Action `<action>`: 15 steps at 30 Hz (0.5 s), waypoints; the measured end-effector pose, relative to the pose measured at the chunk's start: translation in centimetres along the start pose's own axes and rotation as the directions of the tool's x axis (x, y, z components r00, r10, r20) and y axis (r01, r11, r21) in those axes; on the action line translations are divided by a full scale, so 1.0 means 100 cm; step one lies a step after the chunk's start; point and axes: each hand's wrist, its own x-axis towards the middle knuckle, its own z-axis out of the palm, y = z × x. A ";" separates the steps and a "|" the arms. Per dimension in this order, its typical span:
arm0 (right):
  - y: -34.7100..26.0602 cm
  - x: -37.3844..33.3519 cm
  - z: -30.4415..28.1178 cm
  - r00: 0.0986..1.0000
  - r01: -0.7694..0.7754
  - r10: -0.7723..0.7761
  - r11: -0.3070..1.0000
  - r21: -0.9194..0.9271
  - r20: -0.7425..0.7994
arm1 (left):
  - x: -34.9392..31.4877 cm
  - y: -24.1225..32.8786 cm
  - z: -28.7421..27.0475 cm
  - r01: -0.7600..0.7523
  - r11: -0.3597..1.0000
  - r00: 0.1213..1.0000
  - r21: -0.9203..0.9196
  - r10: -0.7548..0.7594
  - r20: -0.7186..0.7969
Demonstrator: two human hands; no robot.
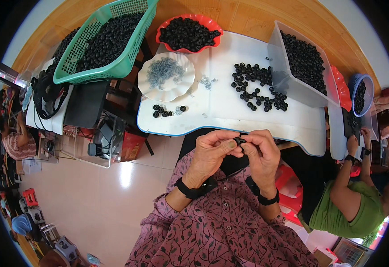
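Observation:
In front of my chest, just off the near edge of the white table (190, 116), both hands meet at a small black round piece (239, 140). My left hand (216, 150) pinches it between thumb and fingers, and my right hand (264, 153) grips it from the other side. Fingers cover much of the piece, so its exact kind is unclear. On the table, several similar black pieces (252, 103) lie scattered to the right, with a smaller group (163, 111) at the left. A white scalloped plate (146, 83) holds tiny clear bits.
A red scalloped bowl (219, 42) and a clear bin (292, 89), both full of black pieces, stand on the table's far side. At the left is a green basket (109, 73) of more pieces. A co-worker in green (354, 207) sits at the right.

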 end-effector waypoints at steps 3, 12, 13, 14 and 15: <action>-0.002 0.000 0.002 1.000 0.024 -0.024 0.999 -0.042 -0.004 | 0.000 0.000 -0.001 -0.013 0.999 1.000 0.030 0.013 0.015; -0.008 0.003 0.003 0.991 0.133 -0.131 0.974 -0.184 0.022 | 0.000 0.005 0.000 -0.096 0.972 0.995 0.213 0.096 0.012; -0.007 0.003 0.002 0.991 0.132 -0.130 0.973 -0.187 0.023 | 0.001 0.006 0.001 -0.106 0.966 0.994 0.234 0.104 0.023; -0.007 0.002 0.002 0.995 0.096 -0.094 0.984 -0.148 0.020 | 0.001 0.006 0.001 -0.117 0.960 0.993 0.256 0.112 0.033; -0.006 0.002 0.002 0.998 0.061 -0.059 0.993 -0.106 0.020 | 0.001 0.006 0.000 -0.118 0.960 0.993 0.254 0.114 0.031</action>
